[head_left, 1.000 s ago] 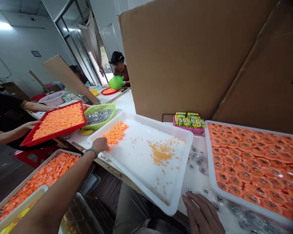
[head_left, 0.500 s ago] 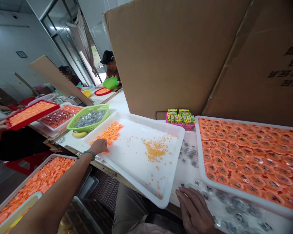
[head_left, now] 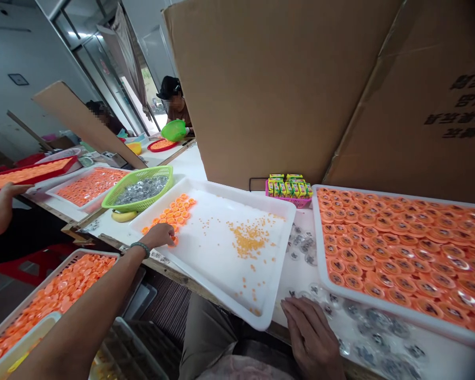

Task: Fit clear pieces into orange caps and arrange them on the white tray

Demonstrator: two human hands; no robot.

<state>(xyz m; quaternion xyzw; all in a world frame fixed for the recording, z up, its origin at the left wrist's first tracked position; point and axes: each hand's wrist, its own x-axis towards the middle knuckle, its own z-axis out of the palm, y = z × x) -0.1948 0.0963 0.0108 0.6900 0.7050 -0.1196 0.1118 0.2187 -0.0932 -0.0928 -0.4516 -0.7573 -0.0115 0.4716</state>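
Note:
My left hand [head_left: 161, 235] reaches over the near-left wall of a white tray [head_left: 229, 305]. Its fingers are bent and closed around a small orange disc [head_left: 175, 241], mostly hidden by the fingertips. Just beyond it, several orange discs [head_left: 176, 212] lie grouped at the tray's left end. Tiny yellow-orange pellets [head_left: 248, 238] are scattered over the tray's right half. My right hand [head_left: 312, 335] rests at the table's front edge with its fingers stretched out side by side, holding nothing visible. Clear round pieces with dark prints [head_left: 376, 338] lie beside it on the table.
A large tray of printed orange discs [head_left: 380, 248] stands right. Behind are a cardboard sheet [head_left: 269, 95] and a pink basket of small yellow boxes [head_left: 288, 202]. A green basket [head_left: 140, 209] and bananas [head_left: 123, 216] stand left. A co-worker's hand [head_left: 2, 208] is beside a red tray [head_left: 69, 166].
The view has shifted slightly. At the left, the co-worker's red tray has moved left and down, and that hand's fingers are now stretched out. My hands have barely moved.

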